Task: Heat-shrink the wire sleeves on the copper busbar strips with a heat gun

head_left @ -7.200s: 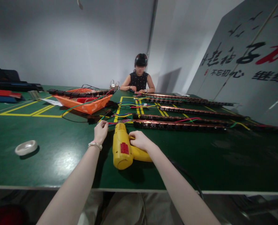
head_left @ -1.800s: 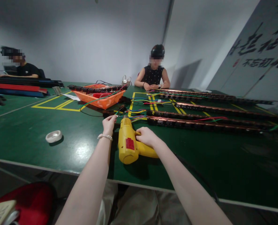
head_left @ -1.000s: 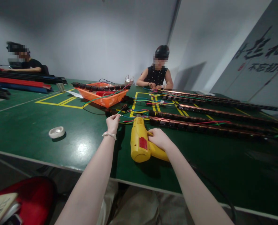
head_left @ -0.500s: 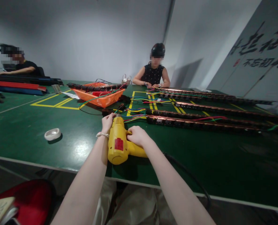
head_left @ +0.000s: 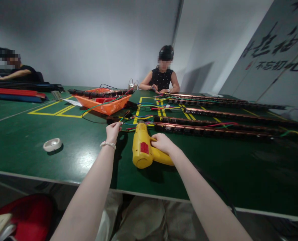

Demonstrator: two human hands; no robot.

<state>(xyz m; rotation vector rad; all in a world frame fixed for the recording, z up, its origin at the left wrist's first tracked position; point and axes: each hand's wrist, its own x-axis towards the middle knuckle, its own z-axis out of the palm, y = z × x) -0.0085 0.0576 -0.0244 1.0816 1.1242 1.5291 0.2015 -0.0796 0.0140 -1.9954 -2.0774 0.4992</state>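
My right hand (head_left: 162, 143) is wrapped round the handle of a yellow heat gun (head_left: 141, 146), whose nozzle points away from me toward a bundle of coloured wires (head_left: 136, 123). My left hand (head_left: 113, 132), with a bead bracelet on the wrist, pinches a thin green wire just left of the nozzle. The wires run from the near end of a long black strip with copper bars (head_left: 209, 133) that lies across the green table (head_left: 38, 140).
More long strips (head_left: 226, 116) lie further back. An orange tray (head_left: 106, 104) holds parts and wires. A white tape roll (head_left: 52, 145) lies at the left. One person sits across the table (head_left: 162, 77), another at far left (head_left: 15, 68). A red stool (head_left: 25, 214) stands below.
The heat gun has shifted right, away from my left hand, so a gap shows between them. My left hand keeps its pinch on the wire. The view has swung slightly.
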